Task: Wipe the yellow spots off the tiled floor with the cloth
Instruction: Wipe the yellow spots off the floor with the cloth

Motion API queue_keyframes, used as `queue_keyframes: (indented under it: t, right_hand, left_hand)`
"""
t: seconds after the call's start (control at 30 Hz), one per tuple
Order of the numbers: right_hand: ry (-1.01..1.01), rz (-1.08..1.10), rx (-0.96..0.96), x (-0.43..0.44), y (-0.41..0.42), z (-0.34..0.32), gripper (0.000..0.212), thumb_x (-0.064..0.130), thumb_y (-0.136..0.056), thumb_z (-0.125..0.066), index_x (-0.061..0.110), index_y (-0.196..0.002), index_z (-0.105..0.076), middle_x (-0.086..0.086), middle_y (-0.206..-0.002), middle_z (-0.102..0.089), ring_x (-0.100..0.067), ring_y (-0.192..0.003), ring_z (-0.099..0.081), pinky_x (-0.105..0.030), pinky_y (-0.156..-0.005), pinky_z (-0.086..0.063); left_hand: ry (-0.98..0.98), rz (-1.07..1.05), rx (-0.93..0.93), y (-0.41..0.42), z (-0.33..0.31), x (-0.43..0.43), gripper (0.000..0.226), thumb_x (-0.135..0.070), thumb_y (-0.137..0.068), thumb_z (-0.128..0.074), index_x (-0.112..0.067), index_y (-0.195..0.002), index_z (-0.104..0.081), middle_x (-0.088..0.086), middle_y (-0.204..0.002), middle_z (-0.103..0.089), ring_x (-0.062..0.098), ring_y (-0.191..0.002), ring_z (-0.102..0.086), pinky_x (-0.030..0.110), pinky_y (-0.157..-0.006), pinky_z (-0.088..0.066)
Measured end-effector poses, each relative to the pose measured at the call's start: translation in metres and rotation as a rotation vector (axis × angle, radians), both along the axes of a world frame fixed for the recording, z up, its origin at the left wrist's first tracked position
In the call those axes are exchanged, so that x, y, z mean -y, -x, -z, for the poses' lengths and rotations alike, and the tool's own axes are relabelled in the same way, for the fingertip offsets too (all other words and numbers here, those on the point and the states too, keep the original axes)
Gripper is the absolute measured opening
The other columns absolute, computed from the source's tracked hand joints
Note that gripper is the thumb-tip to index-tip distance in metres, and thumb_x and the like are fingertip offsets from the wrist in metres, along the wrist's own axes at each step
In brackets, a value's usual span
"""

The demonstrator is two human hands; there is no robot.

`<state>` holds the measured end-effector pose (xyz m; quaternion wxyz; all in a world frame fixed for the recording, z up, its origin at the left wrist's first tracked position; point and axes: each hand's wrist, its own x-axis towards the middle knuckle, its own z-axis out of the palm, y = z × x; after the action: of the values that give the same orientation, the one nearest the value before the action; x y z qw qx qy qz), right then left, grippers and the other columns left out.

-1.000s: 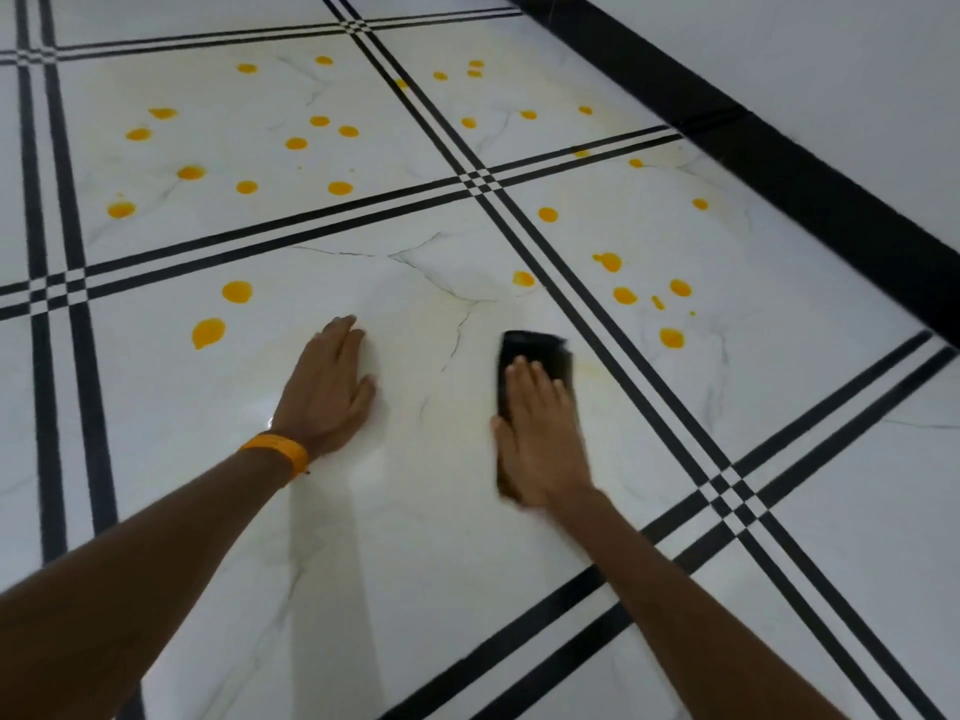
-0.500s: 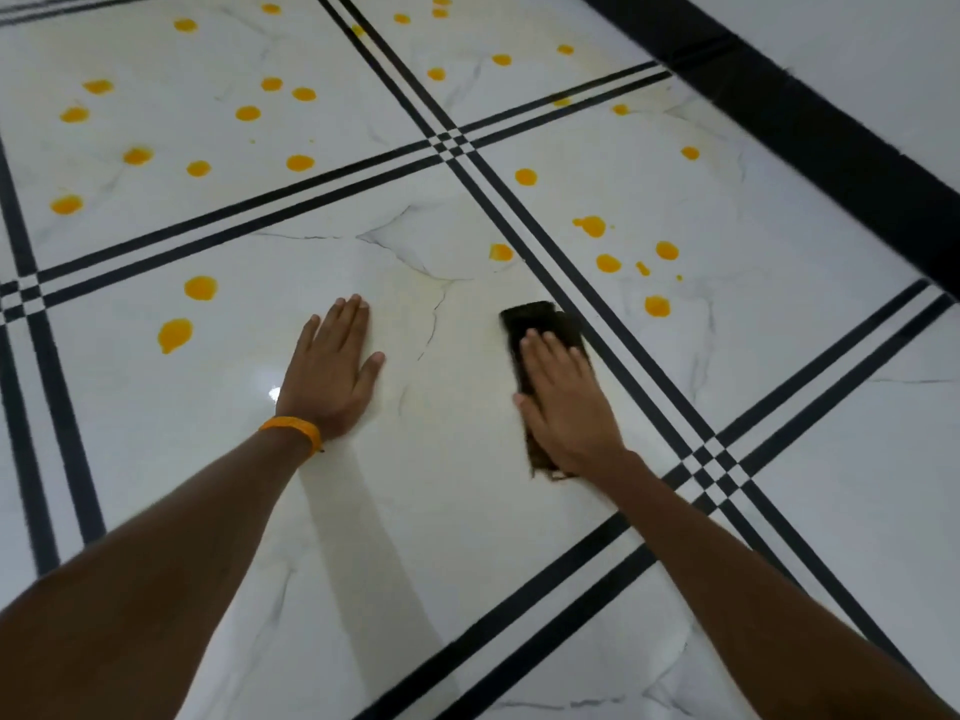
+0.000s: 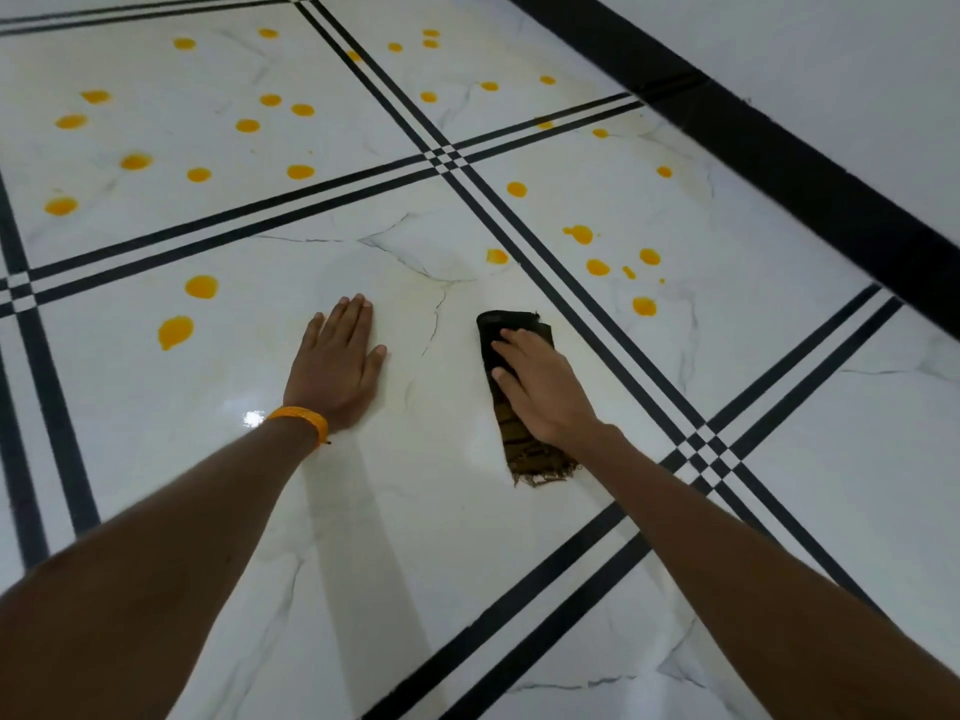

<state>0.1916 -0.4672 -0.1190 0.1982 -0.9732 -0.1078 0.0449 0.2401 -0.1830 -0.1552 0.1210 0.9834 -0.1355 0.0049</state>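
**Cloth pinned flat, most spots left to wipe**

Your right hand (image 3: 540,387) lies flat on the cloth (image 3: 511,324). Its fingers are straight and a little apart, pressing down rather than gripping, probably so the whole folded pad rubs the floor (image 3: 467,537). The cloth is dark and folded long, with its frayed end showing below your wrist. It sits on the near tile, just left of the black double stripe (image 3: 597,324).

Your left hand (image 3: 335,366) is planted flat beside it, fingers straight and together, holding nothing. I judge it is propping your weight as you lean.

The nearest spot (image 3: 497,256) is just ahead of the cloth, by the stripe. A cluster (image 3: 597,266) lies across the stripe, a pair (image 3: 175,332) sits left of your left hand, and many more dot the far tiles.

No bucket or other container is in view, so the cloth probably has to hold whatever it lifts.
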Motion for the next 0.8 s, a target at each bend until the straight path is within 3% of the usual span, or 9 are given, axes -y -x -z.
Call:
queue_keyframes:
  t: [0.07,0.17,0.3,0.4,0.5,0.63,0.67,0.73,0.8]
  right_hand:
    - [0.042,0.069,-0.013,-0.005,-0.015,-0.007,0.061,0.025,-0.100,-0.055,0.012,-0.155,-0.033,-0.013,-0.161,-0.030,-0.034,-0.148,-0.024,-0.052,-0.116,-0.033]
    - [0.069,0.205,-0.167,-0.012,-0.030,-0.021,0.078,0.028,-0.093,-0.065,0.013,-0.157,-0.025,-0.018,-0.155,-0.032,-0.039,-0.142,-0.027,-0.048,-0.110,-0.034]
    - [0.276,0.245,-0.289,0.004,-0.051,-0.044,0.065,0.046,-0.079,-0.080,0.017,-0.133,-0.057,-0.011,-0.128,-0.059,-0.033,-0.129,-0.045,-0.044,-0.101,-0.039]
    - [0.079,0.204,-0.442,0.031,-0.057,-0.072,0.052,0.033,-0.074,-0.087,0.015,-0.118,-0.065,-0.010,-0.117,-0.065,-0.030,-0.115,-0.058,-0.040,-0.094,-0.049]
    - [-0.131,0.139,-0.309,0.056,-0.052,-0.114,0.024,0.015,-0.078,-0.084,0.014,-0.095,-0.066,-0.006,-0.097,-0.065,-0.024,-0.095,-0.061,-0.026,-0.068,-0.046]
    - [-0.191,0.061,-0.030,0.075,-0.039,-0.154,0.018,0.008,-0.085,-0.075,0.015,-0.100,-0.068,-0.001,-0.089,-0.066,-0.018,-0.085,-0.062,-0.018,-0.068,-0.045]
    - [-0.186,0.043,0.057,0.074,-0.035,-0.158,0.020,0.007,-0.085,-0.074,0.016,-0.102,-0.068,-0.001,-0.090,-0.066,-0.018,-0.085,-0.061,-0.019,-0.070,-0.046]
    - [-0.137,0.011,0.236,0.070,-0.022,-0.155,0.025,0.007,-0.084,-0.072,0.017,-0.106,-0.069,-0.001,-0.094,-0.068,-0.020,-0.086,-0.061,-0.032,-0.075,-0.050]
    - [-0.074,-0.051,0.206,0.064,-0.006,-0.141,0.030,0.011,-0.083,-0.071,0.022,-0.111,-0.068,0.006,-0.103,-0.068,-0.018,-0.092,-0.061,-0.040,-0.077,-0.052]
  left_hand:
    - [0.003,0.008,-0.003,-0.001,0.001,0.001,0.069,-0.046,-0.098,-0.013,-0.008,-0.156,-0.012,0.008,-0.164,-0.013,0.021,-0.152,-0.008,0.040,-0.124,-0.005]
    - [-0.007,0.000,0.006,0.000,0.000,0.002,0.070,-0.046,-0.097,-0.013,-0.009,-0.157,-0.011,0.007,-0.164,-0.012,0.021,-0.152,-0.008,0.040,-0.124,-0.005]
    - [-0.008,0.002,0.003,0.000,-0.002,0.002,0.071,-0.048,-0.096,-0.012,-0.010,-0.157,-0.011,0.007,-0.164,-0.012,0.022,-0.152,-0.007,0.040,-0.124,-0.004]
    - [-0.009,-0.001,-0.003,0.001,-0.002,0.002,0.073,-0.049,-0.095,-0.010,-0.009,-0.157,-0.011,0.008,-0.164,-0.012,0.022,-0.152,-0.008,0.041,-0.124,-0.005]
    - [-0.021,-0.003,-0.018,0.002,-0.003,0.004,0.075,-0.050,-0.094,-0.007,-0.009,-0.157,-0.009,0.007,-0.165,-0.010,0.022,-0.152,-0.006,0.041,-0.124,-0.004]
    - [-0.026,0.001,-0.048,0.001,-0.006,0.003,0.077,-0.051,-0.092,-0.005,-0.009,-0.157,-0.006,0.007,-0.165,-0.005,0.022,-0.153,-0.002,0.040,-0.124,-0.002]
    - [-0.018,-0.003,-0.053,0.001,-0.007,0.005,0.076,-0.049,-0.092,-0.006,-0.009,-0.157,-0.007,0.007,-0.165,-0.006,0.022,-0.153,-0.003,0.041,-0.123,-0.002]
    - [0.003,-0.047,-0.042,0.002,-0.009,0.013,0.073,-0.043,-0.092,-0.015,-0.005,-0.155,-0.015,0.011,-0.164,-0.015,0.026,-0.152,-0.010,0.045,-0.123,-0.007]
    - [0.028,-0.107,-0.014,0.001,-0.013,0.025,0.069,-0.031,-0.089,-0.027,0.001,-0.150,-0.028,0.018,-0.159,-0.027,0.033,-0.149,-0.021,0.051,-0.121,-0.016]
